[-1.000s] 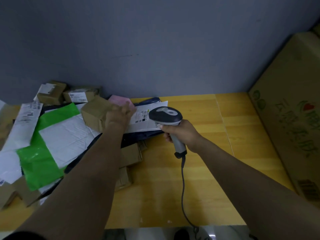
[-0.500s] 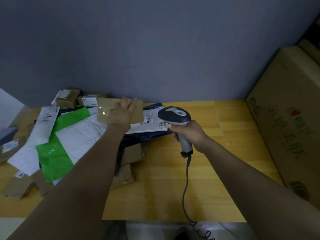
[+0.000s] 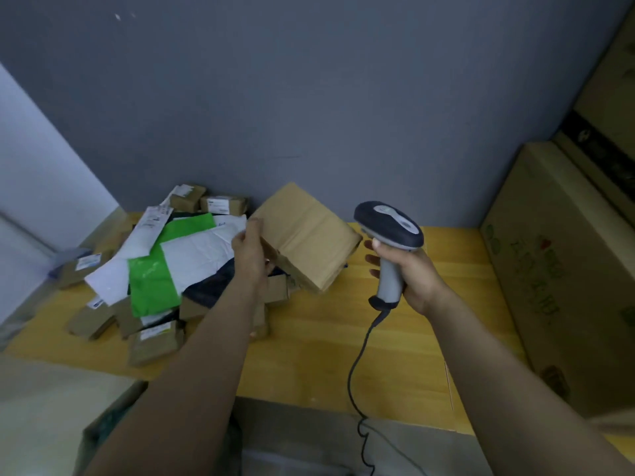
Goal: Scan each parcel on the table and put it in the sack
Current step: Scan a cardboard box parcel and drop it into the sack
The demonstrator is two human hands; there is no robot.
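Note:
My left hand (image 3: 249, 252) grips a flat brown cardboard parcel (image 3: 305, 235) by its left edge and holds it tilted above the wooden table (image 3: 343, 338). Its plain taped side faces me; no label shows. My right hand (image 3: 409, 273) holds a grey and dark blue barcode scanner (image 3: 388, 228) by the handle, just right of the parcel, its head near the parcel's right corner. The scanner's cord (image 3: 357, 365) hangs off the table's front edge. A pile of parcels (image 3: 165, 269) covers the table's left part. An opening that may be the sack (image 3: 113, 417) shows at the lower left.
The pile holds a green mailer (image 3: 154, 286), white mailers (image 3: 199, 255), a dark bag and several small brown boxes (image 3: 154, 341). A large printed carton (image 3: 563, 280) stands against the right side. A grey wall (image 3: 309, 97) rises behind the table.
My left hand lifted the brown parcel off the pile and tipped it up toward the scanner. My right hand raised the scanner. The camera view tilted so more of the table's front edge shows.

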